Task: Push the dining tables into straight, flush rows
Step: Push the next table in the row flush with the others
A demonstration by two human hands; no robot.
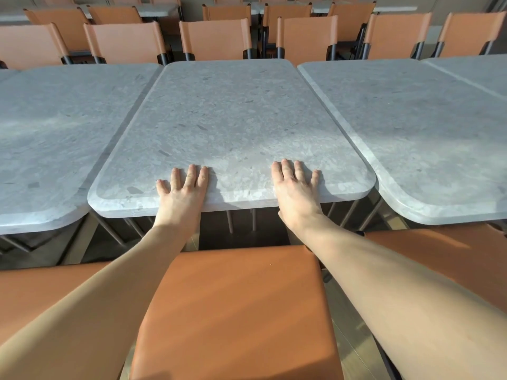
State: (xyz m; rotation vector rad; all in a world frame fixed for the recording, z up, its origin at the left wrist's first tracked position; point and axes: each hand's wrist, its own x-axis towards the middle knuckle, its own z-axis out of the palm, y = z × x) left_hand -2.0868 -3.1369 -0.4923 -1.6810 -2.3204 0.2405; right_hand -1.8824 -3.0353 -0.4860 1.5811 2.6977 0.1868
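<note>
Your middle table (233, 127) sits between the left table (55, 138) and the right table (425, 133), its long axis running away from you toward the far chairs (216, 37), its near edge set back from theirs. That stone-look slab will likely be heavy, stiff and smooth, so work at the near rim. Your left hand (182, 193) and right hand (296, 190) rest flat there, each grip apart, fingers straight, clamping nothing.
</note>
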